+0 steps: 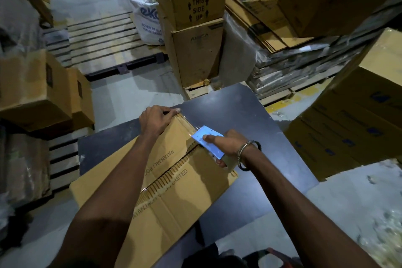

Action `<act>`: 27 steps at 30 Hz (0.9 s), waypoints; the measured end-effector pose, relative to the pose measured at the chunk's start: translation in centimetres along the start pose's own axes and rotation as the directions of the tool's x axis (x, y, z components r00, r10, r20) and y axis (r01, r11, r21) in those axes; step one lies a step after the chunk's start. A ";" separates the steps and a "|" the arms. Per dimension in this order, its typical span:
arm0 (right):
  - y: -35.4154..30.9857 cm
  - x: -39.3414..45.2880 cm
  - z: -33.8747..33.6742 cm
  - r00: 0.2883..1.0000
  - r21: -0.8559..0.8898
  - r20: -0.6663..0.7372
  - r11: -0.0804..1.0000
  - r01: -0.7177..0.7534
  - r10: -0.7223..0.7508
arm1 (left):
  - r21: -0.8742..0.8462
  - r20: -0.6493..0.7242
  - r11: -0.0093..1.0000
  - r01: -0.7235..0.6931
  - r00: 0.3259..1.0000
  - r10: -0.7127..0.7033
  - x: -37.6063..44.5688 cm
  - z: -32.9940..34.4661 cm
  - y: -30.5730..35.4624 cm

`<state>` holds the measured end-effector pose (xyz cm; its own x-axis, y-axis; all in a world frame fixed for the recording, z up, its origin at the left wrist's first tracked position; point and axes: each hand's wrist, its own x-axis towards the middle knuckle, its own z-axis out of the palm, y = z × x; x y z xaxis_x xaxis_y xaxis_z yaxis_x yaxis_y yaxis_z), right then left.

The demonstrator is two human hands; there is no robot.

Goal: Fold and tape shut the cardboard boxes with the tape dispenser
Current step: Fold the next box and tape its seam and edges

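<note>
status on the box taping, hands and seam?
Left hand pressing the cardboard box far corner. Right hand grips the blue tape dispenser on the centre seam. Seam near the far end taped. Nothing blocking on the dark table.

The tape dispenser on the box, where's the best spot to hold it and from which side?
Grip the tape dispenser around its body behind the blue plate, coming from the right, as the right hand does now. The plate lies flat along the seam of the cardboard box, and the left hand presses the far corner, so the right stays free.
</note>
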<state>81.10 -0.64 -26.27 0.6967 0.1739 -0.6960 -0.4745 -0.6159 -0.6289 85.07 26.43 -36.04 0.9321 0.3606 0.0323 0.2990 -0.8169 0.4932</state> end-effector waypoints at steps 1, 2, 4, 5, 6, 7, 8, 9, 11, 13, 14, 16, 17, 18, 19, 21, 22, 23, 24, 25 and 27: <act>0.4 -0.1 -0.3 1.000 -0.020 0.002 1.000 0.002 -0.002 | -0.001 0.000 1.000 0.001 1.000 -0.001 0.0 -0.1 0.1; 0.9 -0.3 -0.6 1.000 -0.038 0.007 0.999 0.006 -0.006 | -0.011 0.004 1.000 0.006 1.000 -0.006 0.0 -0.2 0.1; 1.8 -1.0 -1.1 1.000 -0.049 0.010 0.999 0.007 -0.006 | -0.035 0.010 0.999 0.020 1.000 -0.020 0.1 -0.2 0.0; 2.3 -1.4 -1.4 1.000 -0.038 0.008 0.999 0.004 -0.004 | -0.036 0.006 0.999 0.023 1.000 -0.023 0.1 -0.3 -0.1; 3.0 -1.9 -1.6 1.000 -0.029 -0.006 1.000 -0.008 0.008 | -0.031 0.001 0.999 0.023 1.000 -0.023 0.0 -0.3 0.0; 3.9 -2.2 -1.9 1.000 -0.016 -0.023 1.000 -0.018 0.018 | -0.028 -0.003 0.999 0.025 1.000 -0.025 0.1 -0.4 0.1; 4.8 -2.8 -2.2 0.998 -0.008 -0.054 0.999 -0.031 0.031 | -0.030 -0.003 0.999 0.027 1.000 -0.027 0.1 -0.3 0.1; 5.8 -3.2 -2.5 0.995 -0.003 -0.087 0.999 -0.039 0.039 | -0.032 -0.002 0.999 0.029 1.000 -0.029 0.0 -0.2 0.2; 7.0 -4.0 -2.8 0.993 -0.013 -0.115 1.000 -0.025 0.023 | -0.022 -0.010 0.999 0.026 1.000 -0.026 -0.4 -0.2 0.5; 7.4 -4.4 -2.7 0.992 -0.043 -0.130 0.999 -0.007 0.001 | -0.005 -0.003 1.000 0.023 1.000 -0.023 -0.7 -0.5 1.0; 7.4 -4.7 -2.7 0.990 -0.060 -0.141 0.998 -0.001 -0.007 | 0.001 -0.003 1.000 0.023 1.000 -0.023 -0.9 -0.5 1.0; 7.4 -4.9 -2.9 0.988 -0.076 -0.154 0.997 -0.002 -0.010 | 0.010 -0.005 1.000 0.019 1.000 -0.019 -1.2 -0.8 1.3; 7.6 -5.0 -3.0 0.987 -0.084 -0.157 0.996 -0.003 -0.010 | 0.013 0.000 1.000 0.017 1.000 -0.017 -1.4 -0.9 1.4; 7.7 -5.3 -3.0 0.987 -0.088 -0.157 0.996 0.000 -0.014 | 0.016 0.001 1.000 0.020 1.000 -0.020 -1.4 -1.0 1.5; 7.9 -5.5 -3.0 0.987 -0.090 -0.161 0.996 0.001 -0.016 | 0.014 -0.003 1.000 0.023 1.000 -0.023 -1.4 -0.9 1.4; 8.2 -6.3 -2.8 0.988 -0.052 -0.157 0.999 -0.014 0.006 | 0.003 -0.018 1.000 0.021 1.000 -0.021 -1.5 -0.8 1.5; 8.6 -6.4 -2.8 0.988 -0.024 -0.152 0.999 -0.023 0.019 | 0.006 -0.014 1.000 0.024 1.000 -0.024 -1.5 -0.8 1.5; 9.1 -6.5 -2.8 0.989 -0.010 -0.146 1.000 -0.027 0.025 | 0.012 -0.008 1.000 0.028 1.000 -0.027 -1.4 -0.8 1.5; 9.6 -6.6 -2.9 0.988 -0.016 -0.152 0.999 -0.029 0.026 | 0.013 -0.006 1.000 0.028 1.000 -0.028 -1.4 -0.6 1.4; 10.0 -6.7 -3.1 0.986 -0.009 -0.164 1.000 -0.021 0.019 | 0.003 -0.014 1.000 0.029 1.000 -0.028 -1.6 -0.5 1.4; 10.7 -6.8 -3.2 0.985 0.031 -0.171 0.999 -0.022 0.027 | -0.019 -0.029 0.999 0.032 0.999 -0.032 -1.9 -0.6 1.6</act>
<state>73.00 -10.92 -27.11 0.7651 0.0235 -0.6435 -0.5063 -0.5955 -0.6238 83.71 24.69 -34.79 0.9156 0.3999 0.0416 0.3247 -0.7965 0.5101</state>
